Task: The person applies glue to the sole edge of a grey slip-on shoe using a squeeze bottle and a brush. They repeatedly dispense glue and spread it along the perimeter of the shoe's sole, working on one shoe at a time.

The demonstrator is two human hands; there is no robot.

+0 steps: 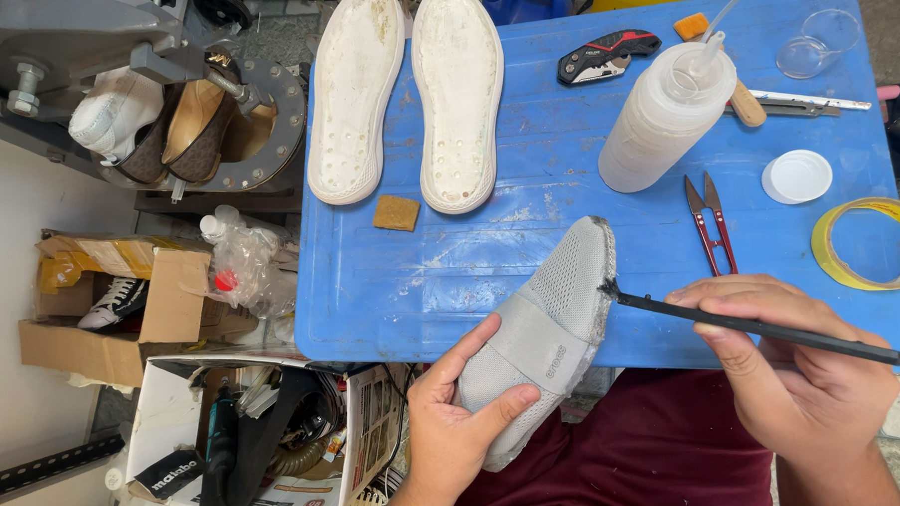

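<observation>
On blue table (530,270), two white soles (404,90), one grey shoe (547,319)

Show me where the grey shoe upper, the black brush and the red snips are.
grey shoe upper (547,314), head view, on its mesh side.
black brush (762,328), head view, on the handle's middle.
red snips (711,226), head view, on the handles.

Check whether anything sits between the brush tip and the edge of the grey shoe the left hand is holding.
Nothing visible does. The right hand holds the thin black brush, and its tip already meets the darkened rim of the grey shoe, which the left hand grips from below. The red snips lie apart on the blue table.
</observation>
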